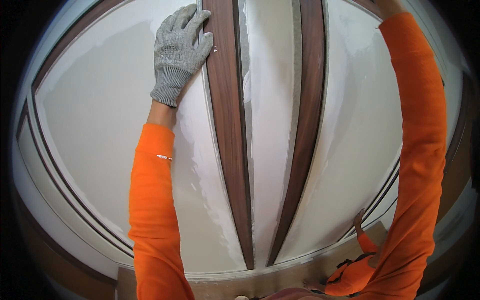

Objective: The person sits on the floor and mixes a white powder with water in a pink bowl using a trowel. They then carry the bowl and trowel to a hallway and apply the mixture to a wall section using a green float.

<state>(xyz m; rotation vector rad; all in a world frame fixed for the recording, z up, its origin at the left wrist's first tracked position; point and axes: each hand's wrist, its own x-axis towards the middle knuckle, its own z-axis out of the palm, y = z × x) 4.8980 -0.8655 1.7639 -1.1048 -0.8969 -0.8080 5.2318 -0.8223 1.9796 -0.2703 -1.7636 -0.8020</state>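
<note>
My left hand (pixel 182 47), in a grey knit glove, lies against the wall at the upper left. Its fingers are apart, with the thumb and fingertips at the edge of a dark brown wood strip (pixel 225 95). I see nothing held in it. The wall panel (pixel 115 135) beside it is pale, with white smears along its border. My right arm (pixel 420 115), in an orange sleeve, reaches up past the top edge at the right. Only bare skin at the wrist shows there; the hand and its fingers are out of the picture.
A second brown wood strip (pixel 306 100) runs beside a narrow white panel (pixel 271 95). Right of it is another smeared pale panel (pixel 357 100). Low at the right, another person in orange (pixel 350 277) has a hand (pixel 359 218) at the panel's dark edging. Tan flooring (pixel 220 289) lies below.
</note>
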